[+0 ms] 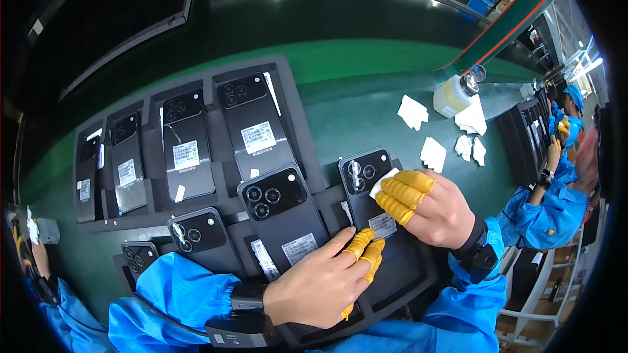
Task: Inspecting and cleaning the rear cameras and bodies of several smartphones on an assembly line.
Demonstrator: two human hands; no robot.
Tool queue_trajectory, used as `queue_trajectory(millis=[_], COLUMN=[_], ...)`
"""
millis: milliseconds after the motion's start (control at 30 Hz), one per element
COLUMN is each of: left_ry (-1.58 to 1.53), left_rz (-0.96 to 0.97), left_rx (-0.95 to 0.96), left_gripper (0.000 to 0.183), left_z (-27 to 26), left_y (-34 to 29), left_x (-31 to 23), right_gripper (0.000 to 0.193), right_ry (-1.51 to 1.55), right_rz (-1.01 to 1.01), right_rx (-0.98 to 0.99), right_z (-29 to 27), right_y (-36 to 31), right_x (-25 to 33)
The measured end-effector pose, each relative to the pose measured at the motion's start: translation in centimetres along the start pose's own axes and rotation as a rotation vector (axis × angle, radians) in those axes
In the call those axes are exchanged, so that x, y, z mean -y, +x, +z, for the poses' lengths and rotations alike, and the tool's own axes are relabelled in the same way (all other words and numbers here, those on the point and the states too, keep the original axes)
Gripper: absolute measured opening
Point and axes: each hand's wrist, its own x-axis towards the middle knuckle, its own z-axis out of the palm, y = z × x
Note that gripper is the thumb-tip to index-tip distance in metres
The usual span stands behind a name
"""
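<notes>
My right hand (432, 209), with yellow finger cots, has its fingers closed on a small white wipe (384, 184). The wipe presses on the back of a dark smartphone (367, 206) beside its camera block. My left hand (327, 278), also in yellow finger cots, lies with its fingers stretched over the lower left part of that phone, next to its white label. Left of it, another dark phone (278, 202) lies back up, partly under my left hand. My left sleeve covers part of two more phones (199, 235) in the near row.
A black foam tray (288, 91) behind holds several phones, camera side up. To the right on the green bench stand a white bottle with a metal top (454, 96) and several white wipes (433, 155). Co-workers in blue (549, 206) work at the far right.
</notes>
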Motion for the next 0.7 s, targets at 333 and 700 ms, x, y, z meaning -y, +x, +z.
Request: queue_trajectory(millis=[333, 700], left_ry=[-0.012, -0.032], left_rz=[-0.021, -0.029], left_rx=[0.003, -0.022], left_gripper=[0.047, 0.05], left_z=[-0.1, 0.1], left_y=[-0.2, -0.2], left_x=[0.2, 0.2], right_gripper=[0.038, 0.035], right_ry=[0.021, -0.006], right_rz=[0.05, 0.128], right_rx=[0.021, 0.019], right_z=[0.0, -0.1], right_y=[1.0, 1.3], right_x=[0.0, -0.7])
